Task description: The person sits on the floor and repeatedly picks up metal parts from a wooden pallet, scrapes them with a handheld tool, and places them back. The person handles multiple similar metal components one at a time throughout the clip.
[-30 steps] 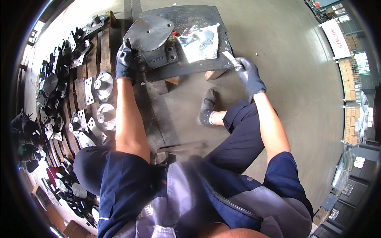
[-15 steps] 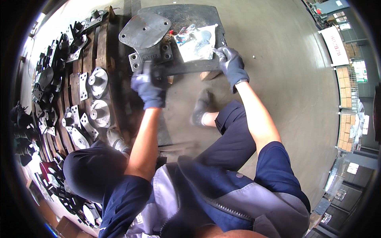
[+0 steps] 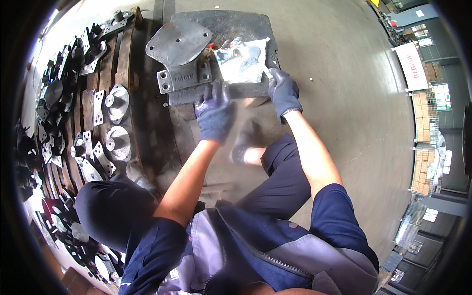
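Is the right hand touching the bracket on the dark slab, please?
Apart: the head view shows the right hand and bracket with the white packet between them.

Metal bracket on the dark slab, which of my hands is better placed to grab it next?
Left, probably. Your left hand looks empty and is near the lower edge of the metal bracket; your right hand is farther away, seemingly pinching a pale strip.

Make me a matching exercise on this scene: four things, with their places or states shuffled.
1. metal bracket
2. white sheet
3. wooden pallet
4. right hand

A. gloved, holding a thin pale strip
B. loaded with many metal parts
C. at the left of the dark slab
D. right of the bracket

Pairs: 1-C, 2-D, 3-B, 4-A
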A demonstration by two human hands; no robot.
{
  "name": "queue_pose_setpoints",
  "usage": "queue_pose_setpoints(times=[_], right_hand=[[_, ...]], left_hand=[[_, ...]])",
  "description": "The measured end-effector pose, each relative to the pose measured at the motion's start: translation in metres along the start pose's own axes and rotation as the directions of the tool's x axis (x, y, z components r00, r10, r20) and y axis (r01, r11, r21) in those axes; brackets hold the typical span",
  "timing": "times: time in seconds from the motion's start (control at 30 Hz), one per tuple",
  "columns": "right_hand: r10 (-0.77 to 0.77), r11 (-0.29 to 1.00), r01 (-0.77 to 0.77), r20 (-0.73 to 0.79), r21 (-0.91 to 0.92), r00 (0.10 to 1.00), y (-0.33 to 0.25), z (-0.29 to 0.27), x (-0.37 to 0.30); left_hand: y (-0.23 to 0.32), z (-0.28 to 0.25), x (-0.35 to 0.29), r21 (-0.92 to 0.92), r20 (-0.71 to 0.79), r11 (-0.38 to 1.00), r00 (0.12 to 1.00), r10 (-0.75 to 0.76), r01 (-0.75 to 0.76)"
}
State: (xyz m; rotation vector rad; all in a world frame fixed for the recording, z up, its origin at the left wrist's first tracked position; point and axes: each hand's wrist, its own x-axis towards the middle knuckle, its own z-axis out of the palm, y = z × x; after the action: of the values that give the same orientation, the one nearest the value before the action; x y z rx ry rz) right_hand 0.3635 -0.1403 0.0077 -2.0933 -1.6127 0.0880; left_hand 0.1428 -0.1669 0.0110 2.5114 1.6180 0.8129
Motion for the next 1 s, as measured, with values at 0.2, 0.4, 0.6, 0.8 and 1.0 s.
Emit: queue_pose_setpoints(times=[0.2, 0.4, 0.6, 0.8, 1.0], right_hand=[[-0.079, 0.996, 0.076, 0.095, 0.037, 0.992, -0.011, -0.005, 0.005], [-0.117, 0.990, 0.130, 0.211, -0.051, 0.971, -0.011, -0.005, 0.008], [-0.209, 0.975, 0.194, 0.150, 0.107, 0.966, -0.010, 0.003, 0.002], [-0.070, 0.997, 0.068, 0.140, 0.021, 0.988, -0.023, -0.012, 0.006], [-0.137, 0.989, 0.144, 0.225, -0.014, 0.965, -0.020, -0.007, 0.009]], left_hand=[[-0.004, 0.005, -0.001, 0.040, 0.055, 0.999, 0.998, 0.011, -0.013], [-0.004, 0.005, 0.001, 0.106, 0.135, 0.994, 0.991, 0.005, -0.020], [0.000, -0.003, 0.007, 0.143, 0.218, 0.989, 0.976, -0.005, -0.027], [-0.004, 0.001, 0.003, 0.098, 0.157, 0.995, 0.988, 0.004, -0.019], [-0.002, -0.004, 0.007, 0.107, 0.194, 0.994, 0.981, 0.006, -0.027]])
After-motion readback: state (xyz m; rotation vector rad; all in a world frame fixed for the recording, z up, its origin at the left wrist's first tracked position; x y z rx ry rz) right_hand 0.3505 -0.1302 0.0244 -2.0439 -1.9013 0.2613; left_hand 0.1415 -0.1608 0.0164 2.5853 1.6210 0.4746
